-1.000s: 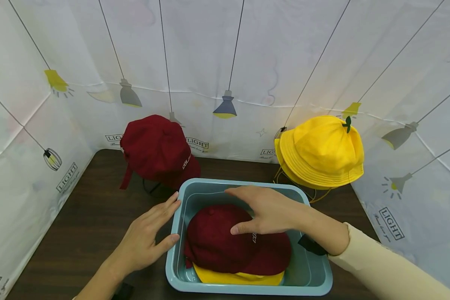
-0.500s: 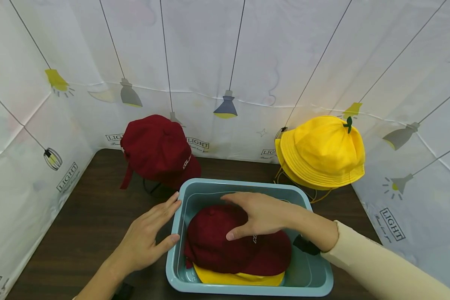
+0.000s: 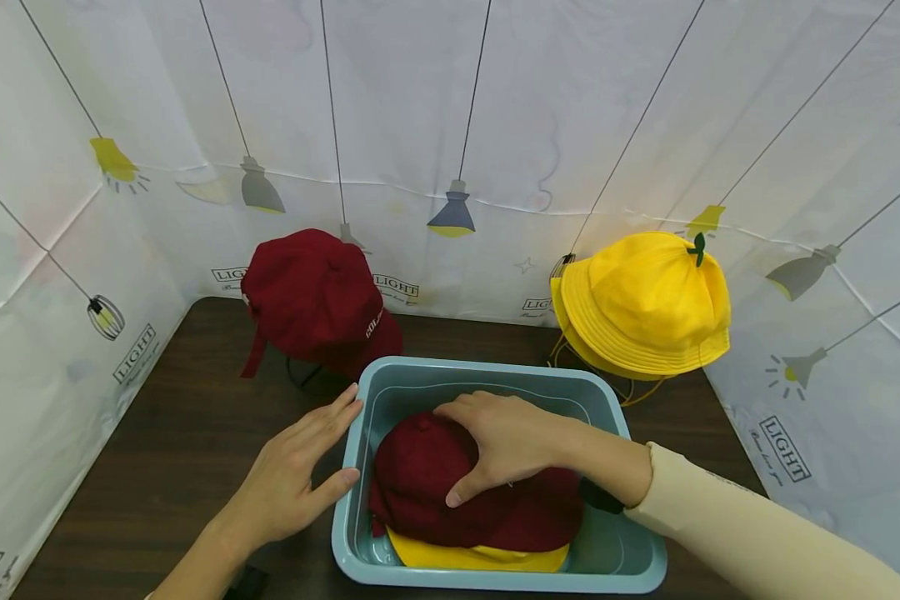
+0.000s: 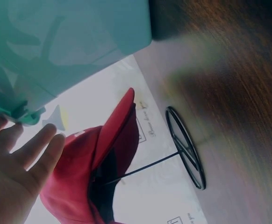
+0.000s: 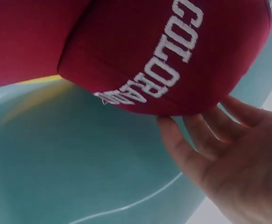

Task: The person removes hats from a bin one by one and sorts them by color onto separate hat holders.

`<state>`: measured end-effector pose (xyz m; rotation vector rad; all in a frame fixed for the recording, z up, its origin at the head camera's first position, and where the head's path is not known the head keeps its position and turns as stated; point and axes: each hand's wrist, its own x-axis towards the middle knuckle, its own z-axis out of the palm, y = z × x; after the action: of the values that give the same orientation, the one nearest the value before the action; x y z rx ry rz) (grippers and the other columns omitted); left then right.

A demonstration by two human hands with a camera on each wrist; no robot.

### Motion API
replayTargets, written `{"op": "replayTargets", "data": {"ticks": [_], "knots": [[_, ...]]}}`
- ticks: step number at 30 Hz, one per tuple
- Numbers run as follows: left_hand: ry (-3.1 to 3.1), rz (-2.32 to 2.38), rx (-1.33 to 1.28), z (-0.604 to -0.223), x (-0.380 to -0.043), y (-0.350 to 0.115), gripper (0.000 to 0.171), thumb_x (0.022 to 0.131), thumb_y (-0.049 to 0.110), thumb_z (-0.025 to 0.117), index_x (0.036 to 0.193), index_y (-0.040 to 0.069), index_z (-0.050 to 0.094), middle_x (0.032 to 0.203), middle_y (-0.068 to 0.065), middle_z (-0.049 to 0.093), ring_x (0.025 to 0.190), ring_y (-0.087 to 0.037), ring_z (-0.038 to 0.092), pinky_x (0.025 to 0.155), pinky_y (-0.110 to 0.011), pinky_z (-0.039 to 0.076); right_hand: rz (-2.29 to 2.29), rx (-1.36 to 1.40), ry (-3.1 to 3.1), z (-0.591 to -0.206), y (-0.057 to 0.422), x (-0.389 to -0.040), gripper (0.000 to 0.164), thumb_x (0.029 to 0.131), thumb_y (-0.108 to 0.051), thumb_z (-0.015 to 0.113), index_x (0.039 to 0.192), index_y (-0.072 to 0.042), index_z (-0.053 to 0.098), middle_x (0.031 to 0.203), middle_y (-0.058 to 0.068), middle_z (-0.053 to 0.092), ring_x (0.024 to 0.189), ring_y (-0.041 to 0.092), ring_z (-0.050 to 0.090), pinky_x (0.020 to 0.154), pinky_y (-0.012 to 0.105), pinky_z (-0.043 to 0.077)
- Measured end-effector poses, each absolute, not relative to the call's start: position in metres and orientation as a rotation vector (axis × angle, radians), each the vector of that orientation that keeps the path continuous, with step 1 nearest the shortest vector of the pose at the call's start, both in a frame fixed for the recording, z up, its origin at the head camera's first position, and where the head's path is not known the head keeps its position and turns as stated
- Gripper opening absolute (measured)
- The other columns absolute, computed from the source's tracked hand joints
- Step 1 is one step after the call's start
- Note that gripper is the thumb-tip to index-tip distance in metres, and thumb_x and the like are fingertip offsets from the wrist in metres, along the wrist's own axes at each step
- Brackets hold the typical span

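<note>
Lowering onto the cap, your right hand (image 3: 506, 446) has slid down and a little to the left over the last second, and its fingers now cover most of the white lettering (image 5: 168, 56) that showed beside your thumb a moment ago. That looks to bring you from reaching over the crown to actual contact: in the right wrist view your fingertips meet the edge of the cap. Your thumb and fingers are spread wide across it, with no firm grip to be seen. Your left hand (image 3: 288, 475) stays where it was, fingers nearly straight, their tips at the left rim of the tub, likely steadying it. The dark red cap (image 3: 423, 483) lies inside the blue tub (image 3: 495, 578), crown toward your left and brim toward your right, on top of something yellow (image 3: 487, 558) that peeks out along the near side. Its cloth looks matte and soft, and the crown keeps a rounded shape; the raised letters curve across the front. Behind the tub, a second red cap (image 3: 307, 287) hangs on a thin black stand (image 4: 145, 167) at the left, and a yellow hat (image 3: 637, 308) with a green sprout sits at the right.
</note>
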<state>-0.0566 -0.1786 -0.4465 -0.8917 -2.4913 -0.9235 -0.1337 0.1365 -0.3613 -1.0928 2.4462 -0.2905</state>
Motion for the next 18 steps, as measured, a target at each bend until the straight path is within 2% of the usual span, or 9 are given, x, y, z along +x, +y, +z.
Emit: {"op": "replayTargets", "data": {"ticks": [7, 18], "knots": [[-2.478, -0.926, -0.895, -0.4462, -0.0568, -0.1789, 0.074, 0.093, 0.027, 0.072, 0.16, 0.01, 0.044, 0.166, -0.008, 0.039, 0.142, -0.024, 0.051, 0.121, -0.021, 0.026, -0.229, -1.158, 2.482, -0.3662, 0.1311, -0.1312, 0.091, 0.078, -0.063, 0.082, 0.147, -0.01, 0.057, 0.136, 0.001, 0.064, 0.116, 0.017, 0.058, 0.097, 0.04, 0.054], [-2.48, -0.925, -0.894, -0.4456, -0.0571, -0.1784, 0.074, 0.094, 0.027, 0.072, 0.16, 0.01, 0.044, 0.167, -0.007, 0.039, 0.142, -0.024, 0.051, 0.122, -0.021, 0.026, -0.264, -1.182, 2.534, -0.3649, 0.1286, -0.1243, 0.075, 0.079, -0.051, 0.083, 0.14, -0.012, 0.063, 0.123, -0.002, 0.069, 0.104, 0.013, 0.059, 0.086, 0.035, 0.056]]}}
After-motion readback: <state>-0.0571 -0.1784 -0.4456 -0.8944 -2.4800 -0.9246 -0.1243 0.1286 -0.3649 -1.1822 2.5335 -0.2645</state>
